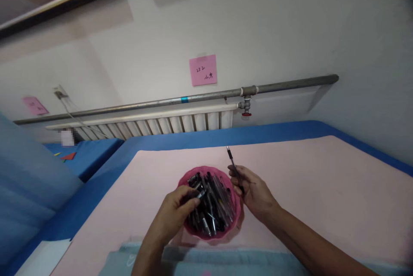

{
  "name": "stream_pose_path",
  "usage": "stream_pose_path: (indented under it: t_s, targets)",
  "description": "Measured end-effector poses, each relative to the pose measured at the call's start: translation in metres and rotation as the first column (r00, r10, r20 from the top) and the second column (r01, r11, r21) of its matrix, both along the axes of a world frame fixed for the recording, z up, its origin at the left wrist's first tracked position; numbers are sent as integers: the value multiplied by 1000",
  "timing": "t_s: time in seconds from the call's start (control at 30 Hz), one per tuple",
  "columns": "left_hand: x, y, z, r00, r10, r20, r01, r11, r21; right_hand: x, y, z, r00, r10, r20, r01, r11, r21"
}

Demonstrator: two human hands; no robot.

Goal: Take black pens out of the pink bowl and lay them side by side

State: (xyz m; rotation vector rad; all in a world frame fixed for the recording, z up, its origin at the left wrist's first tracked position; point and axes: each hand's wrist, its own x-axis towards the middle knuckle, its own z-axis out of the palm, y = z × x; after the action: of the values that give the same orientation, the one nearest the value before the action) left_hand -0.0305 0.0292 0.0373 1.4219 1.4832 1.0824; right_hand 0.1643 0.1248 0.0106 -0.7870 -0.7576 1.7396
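Observation:
A pink plastic bowl (pixel 237 211) full of several dark pens stands on the pink table surface (pixel 322 194) near its front edge. My left hand (pixel 174 216) reaches into the bowl from the left and pinches a dark pen cap or short pen piece (pixel 198 193) between thumb and fingers. My right hand (pixel 254 192) is just right of the bowl and holds a thin black pen (pixel 232 165) that points up and away, tip toward the far side of the table.
The pink surface has a blue border (pixel 226 136). Behind it runs a white radiator (pixel 155 124) under a grey pipe (pixel 193 99), on a white wall with a pink sticky note (pixel 203 70). A second blue table (pixel 84 155) stands at left. A light cloth (pixel 200 263) lies at the near edge.

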Motion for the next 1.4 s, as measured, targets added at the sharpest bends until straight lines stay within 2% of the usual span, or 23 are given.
stream_pose_path:
  t_s: [0.03, 0.07, 0.13, 0.17, 0.23, 0.3, 0.37, 0.43, 0.57, 0.67, 0.83, 1.13, 1.23, 1.33, 1.37, 1.4]
  targets:
    - [-2, 0, 1, 983, 51, 175, -48, 999, -22, 0, -3, 4, 1000, 6, 4, -6, 1000, 11]
    - [-3, 1, 1, 935, 98, 342, -88, 995, -43, 0, -6, 8, 1000, 16, 15, -16, 1000, 25]
    - [-5, 3, 1, 787, 156, 598, -134, 988, -81, -2, -16, 15, 998, 49, 50, -52, 996, 65]
    - [-5, 4, 1, 712, 177, 679, -153, 984, -96, -4, -23, 17, 987, 70, 146, -88, 989, 121]
    - [-5, 6, 0, 588, 200, 784, -179, 977, -115, -9, -35, 19, 940, 140, 311, -208, 958, 196]
    - [-5, 8, 0, 501, 208, 840, -195, 973, -125, -14, -45, 17, 878, 226, 423, -345, 910, 230]
    - [-3, 9, 1, 443, 218, 870, -214, 968, -134, -18, -51, 15, 843, 240, 481, -403, 875, 270]
    - [-1, 9, 1, 417, 224, 881, -235, 963, -134, -20, -52, 14, 832, 205, 516, -405, 859, 312]
    - [2, 9, 2, 429, 221, 876, -233, 964, -130, -19, -50, 14, 819, 172, 547, -401, 854, 331]
    - [5, 9, 2, 499, 221, 838, -221, 967, -123, -18, -49, 13, 811, 198, 551, -416, 858, 303]
    - [11, 10, 1, 618, 189, 763, -179, 979, -98, -18, -50, 14, 825, 111, 555, -364, 855, 370]
    - [25, 10, -7, 674, 155, 722, -125, 988, -96, -19, -53, 16, 763, 12, 647, -372, 826, 423]
    - [27, 11, -8, 690, 160, 706, -143, 986, -84, -19, -48, 16, 750, -16, 662, -370, 818, 439]
    - [24, 13, -9, 700, 246, 670, -237, 966, -107, -10, -30, 14, 729, -158, 666, -292, 809, 511]
    - [23, 14, -10, 706, 283, 650, -274, 955, -118, -4, -21, 13, 691, -234, 684, -257, 805, 534]
    - [21, 14, -11, 713, 315, 627, -307, 943, -126, 3, -10, 11, 606, -320, 728, -225, 809, 543]
